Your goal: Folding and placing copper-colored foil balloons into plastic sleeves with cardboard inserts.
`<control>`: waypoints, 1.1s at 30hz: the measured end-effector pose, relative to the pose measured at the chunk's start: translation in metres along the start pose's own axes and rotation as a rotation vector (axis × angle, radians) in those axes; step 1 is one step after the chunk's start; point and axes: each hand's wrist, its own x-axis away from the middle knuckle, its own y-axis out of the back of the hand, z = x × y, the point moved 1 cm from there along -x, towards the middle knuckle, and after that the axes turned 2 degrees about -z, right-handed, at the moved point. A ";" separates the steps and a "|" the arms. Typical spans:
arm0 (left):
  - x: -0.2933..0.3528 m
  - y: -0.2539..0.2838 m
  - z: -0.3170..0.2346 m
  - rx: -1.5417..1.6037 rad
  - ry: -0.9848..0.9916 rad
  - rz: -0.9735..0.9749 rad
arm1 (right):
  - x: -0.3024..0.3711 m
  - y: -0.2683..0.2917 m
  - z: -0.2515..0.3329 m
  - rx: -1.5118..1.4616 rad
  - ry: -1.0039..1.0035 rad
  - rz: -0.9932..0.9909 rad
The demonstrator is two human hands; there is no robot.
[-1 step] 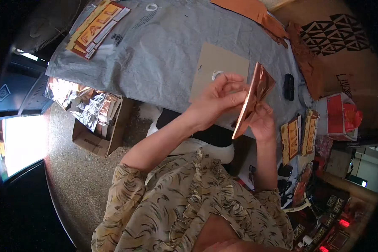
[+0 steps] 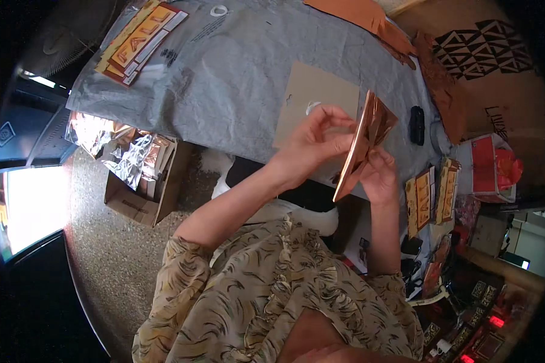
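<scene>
Leaning right of centre in the head view, a copper panel [image 2: 378, 121] is gripped by the left hand [image 2: 309, 147] at its left and the right hand [image 2: 379, 180] at its lower right. Cardboard [image 2: 318, 83] lies on the surface [image 2: 236, 78], upper centre.

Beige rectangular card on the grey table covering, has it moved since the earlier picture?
No: the beige rectangular card keeps the same place on the grey table covering, judged against the black oblong object.

Both hands [image 2: 381, 178] hold a shiny copper-coloured sheet [image 2: 376, 124] (tilted nearly upright) at the grey-covered table [image 2: 236, 78].
</scene>
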 end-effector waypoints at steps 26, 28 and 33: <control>-0.047 0.054 -0.045 -0.801 0.376 -0.263 | -0.055 -0.016 0.013 0.771 -0.092 -0.246; -0.050 0.057 -0.037 -0.795 0.330 -0.282 | -0.059 -0.009 0.016 1.093 0.002 -0.202; -0.052 0.058 -0.029 -0.790 0.292 -0.321 | -0.053 -0.008 0.021 1.448 0.296 -0.149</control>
